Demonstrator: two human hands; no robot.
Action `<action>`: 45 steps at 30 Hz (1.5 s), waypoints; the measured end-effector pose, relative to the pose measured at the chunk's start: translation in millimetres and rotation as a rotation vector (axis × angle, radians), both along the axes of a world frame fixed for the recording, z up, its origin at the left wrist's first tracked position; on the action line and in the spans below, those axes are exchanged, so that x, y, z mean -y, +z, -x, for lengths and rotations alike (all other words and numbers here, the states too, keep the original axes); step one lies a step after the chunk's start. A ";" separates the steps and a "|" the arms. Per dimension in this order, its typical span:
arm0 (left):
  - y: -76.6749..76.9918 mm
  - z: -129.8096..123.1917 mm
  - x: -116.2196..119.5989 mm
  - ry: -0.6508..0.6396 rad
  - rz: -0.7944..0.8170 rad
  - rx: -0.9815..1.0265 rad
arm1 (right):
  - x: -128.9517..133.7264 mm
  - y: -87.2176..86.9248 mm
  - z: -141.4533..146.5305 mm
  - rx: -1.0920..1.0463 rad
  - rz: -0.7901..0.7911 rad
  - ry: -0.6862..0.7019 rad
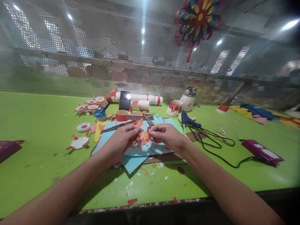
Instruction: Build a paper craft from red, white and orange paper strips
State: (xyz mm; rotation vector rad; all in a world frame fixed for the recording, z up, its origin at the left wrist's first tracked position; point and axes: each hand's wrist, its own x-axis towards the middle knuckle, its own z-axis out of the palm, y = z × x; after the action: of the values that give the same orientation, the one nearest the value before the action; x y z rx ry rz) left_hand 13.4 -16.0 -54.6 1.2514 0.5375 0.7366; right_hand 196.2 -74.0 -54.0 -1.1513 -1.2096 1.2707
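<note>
Between my two hands is a small round orange-red paper piece with a cut-out pattern [144, 135]. My left hand [127, 137] pinches its left edge, fingers closed. On the other side my right hand [165, 135] is closed on a red strip at the piece's upper right. Both hands are above light blue paper sheets [110, 137] on the green table. Behind them lie scissors [148, 119] and a long dark tool [117, 125]. Orange paper scraps are under the round piece.
A blue glue gun [189, 120] with a black cord lies at right, near a purple power strip [262, 151]. White paper discs with red tabs [80, 142] are at left. Cardboard rolls [152, 99], a blue jar [100, 115] and a white bottle [188, 99] stand behind.
</note>
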 end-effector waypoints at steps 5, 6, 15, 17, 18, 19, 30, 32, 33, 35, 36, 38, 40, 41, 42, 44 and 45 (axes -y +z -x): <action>5.1 -1.7 6.9 0.024 0.020 0.012 | 1.7 2.0 -0.2 0.008 0.017 0.014; 5.4 -1.6 7.1 0.025 0.025 0.012 | 2.0 2.3 0.0 0.004 0.016 0.018; 0.8 -0.1 2.6 -0.038 0.067 -0.026 | 1.8 0.2 -4.7 -0.033 -0.010 0.032; -0.7 -0.2 2.4 -0.065 0.063 -0.047 | 1.0 -1.0 -6.3 -0.029 -0.016 0.046; -1.3 -0.5 2.5 -0.065 0.063 -0.060 | 0.8 -1.3 -6.7 -0.026 -0.014 0.048; -1.8 -1.0 2.9 -0.060 0.066 -0.072 | 0.7 -1.5 -6.9 -0.026 -0.012 0.044; 1.9 -3.2 5.4 0.007 0.068 -0.116 | 0.6 -1.3 -4.3 -0.065 0.012 -0.081; 2.1 -2.4 4.6 0.015 0.049 -0.128 | 1.5 -1.5 -4.3 -0.056 0.018 -0.095; 2.1 -2.1 4.2 0.018 0.041 -0.131 | 2.1 -1.4 -3.8 -0.049 0.022 -0.092; 1.7 -1.8 3.5 0.023 0.036 -0.129 | 3.6 -1.3 -2.1 -0.036 0.021 -0.079; 1.4 -1.9 3.2 0.025 0.038 -0.126 | 4.3 -1.4 -0.9 -0.030 0.016 -0.074; 0.5 -2.2 2.8 0.028 0.048 -0.120 | 5.2 -1.9 1.3 -0.025 -0.004 -0.070; -0.6 -2.6 2.7 0.021 0.071 -0.122 | 5.6 -3.0 3.1 -0.028 -0.025 -0.076; -1.0 -2.7 2.9 0.014 0.084 -0.124 | 5.8 -3.7 3.7 -0.032 -0.028 -0.082; -1.3 -2.8 3.3 0.005 0.099 -0.126 | 5.9 -4.3 4.1 -0.037 -0.027 -0.091; -1.0 -3.4 4.6 -0.001 0.119 -0.137 | 6.0 -5.0 4.4 -0.045 -0.012 -0.114; -0.4 -3.8 5.3 0.006 0.136 -0.148 | 5.9 -5.0 4.3 -0.050 -0.004 -0.126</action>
State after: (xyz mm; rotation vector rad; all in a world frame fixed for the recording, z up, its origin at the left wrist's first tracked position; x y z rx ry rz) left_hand 17.2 -21.3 -55.0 1.1834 0.7015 0.6049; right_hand 191.9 -80.0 -59.0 -1.1679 -1.0856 1.1950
